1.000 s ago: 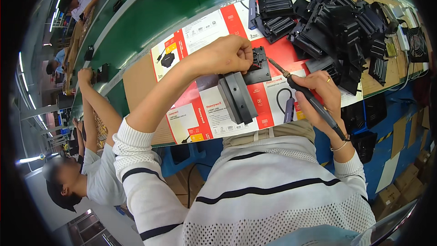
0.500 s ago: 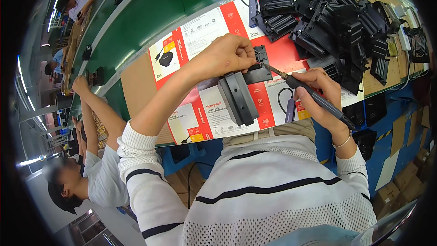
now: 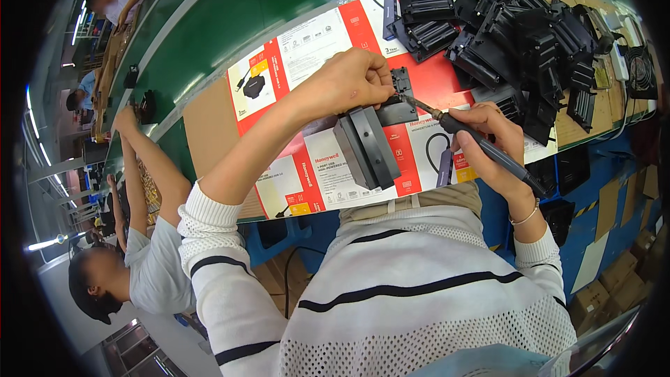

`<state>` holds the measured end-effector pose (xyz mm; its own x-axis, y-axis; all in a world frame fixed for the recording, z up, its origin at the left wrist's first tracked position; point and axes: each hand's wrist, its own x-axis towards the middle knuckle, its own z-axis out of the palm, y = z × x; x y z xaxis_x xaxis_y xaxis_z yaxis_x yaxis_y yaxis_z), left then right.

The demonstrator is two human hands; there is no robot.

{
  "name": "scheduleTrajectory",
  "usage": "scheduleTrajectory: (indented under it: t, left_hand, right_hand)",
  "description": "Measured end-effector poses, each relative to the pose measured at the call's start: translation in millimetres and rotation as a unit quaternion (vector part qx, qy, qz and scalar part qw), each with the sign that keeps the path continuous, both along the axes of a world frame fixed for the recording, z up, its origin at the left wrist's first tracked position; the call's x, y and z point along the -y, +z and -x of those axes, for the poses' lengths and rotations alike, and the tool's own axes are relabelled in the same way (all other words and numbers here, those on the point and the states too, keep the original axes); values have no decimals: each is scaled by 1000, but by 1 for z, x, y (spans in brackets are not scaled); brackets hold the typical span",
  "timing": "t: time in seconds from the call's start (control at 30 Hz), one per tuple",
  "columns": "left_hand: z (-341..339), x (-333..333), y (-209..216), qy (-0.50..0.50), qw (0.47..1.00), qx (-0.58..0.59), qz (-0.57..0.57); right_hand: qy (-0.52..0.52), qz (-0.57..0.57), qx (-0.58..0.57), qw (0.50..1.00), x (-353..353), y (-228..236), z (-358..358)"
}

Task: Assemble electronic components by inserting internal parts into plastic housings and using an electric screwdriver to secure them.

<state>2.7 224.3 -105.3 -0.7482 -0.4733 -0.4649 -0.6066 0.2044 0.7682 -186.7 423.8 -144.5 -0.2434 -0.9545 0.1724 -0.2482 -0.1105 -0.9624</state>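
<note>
In my right hand (image 3: 494, 141) is a soldering iron (image 3: 488, 150), gripped by its dark handle like a pen, its metal tip pointing left. That tip meets a small black plastic part (image 3: 399, 113) lying on the work surface. My left hand (image 3: 352, 82) is closed in a pinch over the left side of this part, close to the tip. What the fingertips hold is hidden or too small to make out. Just below the left hand stands a dark block-shaped housing (image 3: 368, 150) with small holes on its face, beside the black part.
Red and white printed cardboard (image 3: 286, 185) covers the bench. A heap of black plastic housings (image 3: 523, 49) fills the right side. Farther right are a white power strip (image 3: 619, 61) and a coiled cable (image 3: 641, 70). A person in a grey shirt (image 3: 157, 272) sits at left.
Both hands and the soldering iron hold almost the same place. The near end of the dark block has shifted slightly right. The seated person's hand at left has moved a little.
</note>
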Motion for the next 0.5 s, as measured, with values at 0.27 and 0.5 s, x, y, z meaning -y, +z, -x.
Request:
scheduleTrajectory:
  t: [0.27,0.5]
  left_hand:
    - [2,-1,2,-1,1000,16,16]
    - [3,-3,2,-1,1000,12,22]
  right_hand:
    - [29,-1,-33,999,0,0,6]
    - [54,29,-76,995,1,-2,11]
